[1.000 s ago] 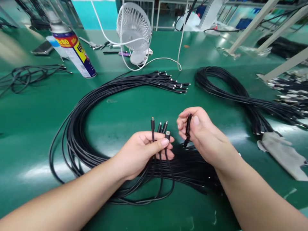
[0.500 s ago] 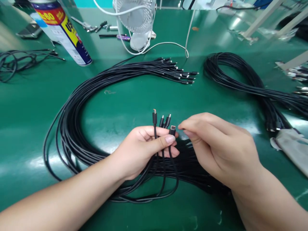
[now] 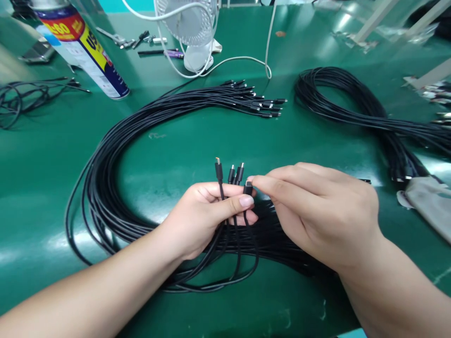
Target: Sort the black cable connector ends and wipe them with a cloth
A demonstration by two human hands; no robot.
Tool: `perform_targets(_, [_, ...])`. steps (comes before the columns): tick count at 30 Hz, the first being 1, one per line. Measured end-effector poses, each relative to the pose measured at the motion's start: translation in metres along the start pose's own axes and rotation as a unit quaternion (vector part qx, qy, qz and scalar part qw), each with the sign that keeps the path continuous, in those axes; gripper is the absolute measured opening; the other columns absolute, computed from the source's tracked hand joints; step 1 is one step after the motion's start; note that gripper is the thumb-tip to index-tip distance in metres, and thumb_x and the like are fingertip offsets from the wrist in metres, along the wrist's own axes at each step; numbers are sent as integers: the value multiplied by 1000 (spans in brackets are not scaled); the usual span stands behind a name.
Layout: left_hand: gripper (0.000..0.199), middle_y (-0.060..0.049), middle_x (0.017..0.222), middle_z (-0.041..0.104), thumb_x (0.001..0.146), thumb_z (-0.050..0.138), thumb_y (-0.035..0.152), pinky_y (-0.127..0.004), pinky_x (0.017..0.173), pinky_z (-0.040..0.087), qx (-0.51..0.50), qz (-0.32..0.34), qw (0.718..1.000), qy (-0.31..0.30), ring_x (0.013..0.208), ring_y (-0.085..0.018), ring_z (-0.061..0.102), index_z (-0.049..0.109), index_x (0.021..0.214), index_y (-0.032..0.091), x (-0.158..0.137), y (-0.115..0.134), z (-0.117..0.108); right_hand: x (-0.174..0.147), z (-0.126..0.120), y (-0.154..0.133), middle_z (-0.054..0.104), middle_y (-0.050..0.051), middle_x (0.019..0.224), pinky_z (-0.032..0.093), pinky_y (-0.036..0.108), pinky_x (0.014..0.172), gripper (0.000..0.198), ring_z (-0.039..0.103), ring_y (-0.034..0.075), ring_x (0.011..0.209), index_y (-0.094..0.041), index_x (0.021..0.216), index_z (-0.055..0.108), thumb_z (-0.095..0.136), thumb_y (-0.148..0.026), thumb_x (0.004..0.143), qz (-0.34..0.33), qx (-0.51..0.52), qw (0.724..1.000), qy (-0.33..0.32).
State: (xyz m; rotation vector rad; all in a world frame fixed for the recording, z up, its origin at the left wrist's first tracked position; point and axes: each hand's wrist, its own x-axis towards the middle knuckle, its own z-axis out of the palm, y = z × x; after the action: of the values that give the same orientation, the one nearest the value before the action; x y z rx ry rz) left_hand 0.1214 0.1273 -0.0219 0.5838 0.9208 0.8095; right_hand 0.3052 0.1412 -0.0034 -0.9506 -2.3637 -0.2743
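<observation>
Several black USB cables [image 3: 237,234] are gripped in my left hand [image 3: 211,206], their plugs pointing up above the fingers. One plug on the left [image 3: 219,170] has an orange tip. Under my left thumb sits a wider plug [image 3: 248,188]. My right hand [image 3: 317,211] is closed in a pinch, its index fingertip at the metal end of that wider plug. Whatever lies between the right fingertips is hidden. Beneath both hands runs a large curved bundle of black cables [image 3: 105,173], with many plug ends [image 3: 269,107] fanned out behind.
The green table [image 3: 197,145] carries another cable coil [image 3: 338,108] on the right. A spray can [image 3: 95,58] stands at the back left, near a tangled cable [image 3: 21,98]. A white fan [image 3: 190,23] with a white cord stands behind. A pale pouch-like item [image 3: 428,202] lies right.
My right hand has moved left, bringing its pinched fingertips from beside the wider plug to its metal end. My left hand keeps its hold on the cables. The whole view has shifted slightly.
</observation>
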Motion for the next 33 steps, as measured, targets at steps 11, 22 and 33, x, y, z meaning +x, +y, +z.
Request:
perform_targets(11, [19,-2,61,67,72,79,29,-24,62,44,39,9,999,-3,60,-11,59,71,66,13,0,2,1,0,-2,3,75,1,85,46,29,57,27,66,15,68,-19,99,70,55,-3,84,-11,-3,1000,-9])
perform_targets(22, [22,-2,63,66,76,76,32,-25,63,43,59,15,998,-10,61,-11,57,69,67,13,1,2,0,-1,-3,5,75,0,87,45,28,54,28,65,14,67,-22,102,70,55,-5,85,-21,-14,1000,-16])
perform_targets(33, [21,-2,64,67,78,74,31,-23,62,42,48,15,998,-22,62,-11,59,71,68,13,1,1,0,1,-3,3,75,-1,84,44,29,55,25,66,14,68,-22,99,68,55,-5,86,-13,-4,1000,-11])
